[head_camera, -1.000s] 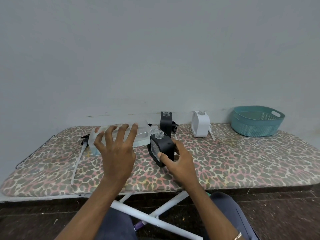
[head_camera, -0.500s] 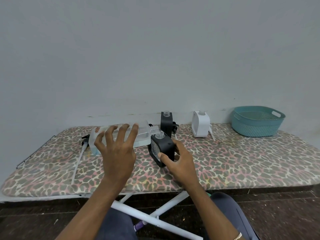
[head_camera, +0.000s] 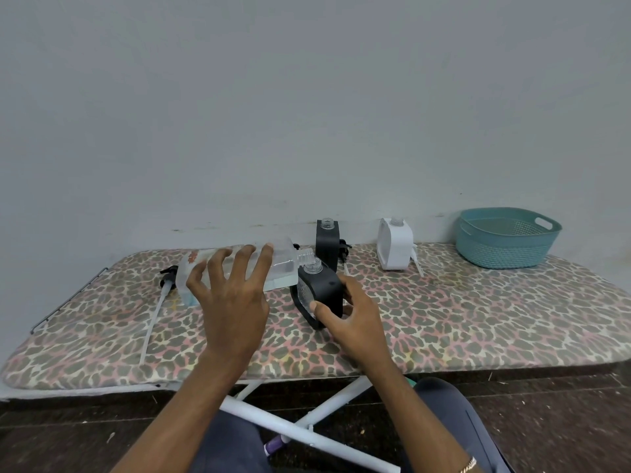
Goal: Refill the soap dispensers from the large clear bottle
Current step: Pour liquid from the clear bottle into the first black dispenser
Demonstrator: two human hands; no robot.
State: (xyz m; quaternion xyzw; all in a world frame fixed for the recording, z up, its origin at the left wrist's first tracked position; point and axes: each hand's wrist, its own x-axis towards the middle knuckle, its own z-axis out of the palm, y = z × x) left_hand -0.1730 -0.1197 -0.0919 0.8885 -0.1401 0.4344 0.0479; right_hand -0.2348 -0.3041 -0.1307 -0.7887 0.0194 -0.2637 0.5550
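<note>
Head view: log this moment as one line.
left hand: holds clear bottle, tipped sideways | right hand: holds tilted black dispenser | bottle mouth: just above dispenser neck | flow: cannot tell

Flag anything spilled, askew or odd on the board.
No spill shows. The near black dispenser leans in the right hand, under the clear bottle that the left hand holds nearly flat. A pump lies loose at the left end of the board.

clear bottle: uncapped, sideways, mouth just above near black dispenser | near black dispenser: open-necked, tilted | far black dispenser: upright, just behind it | white dispenser: upright, behind-right of it
</note>
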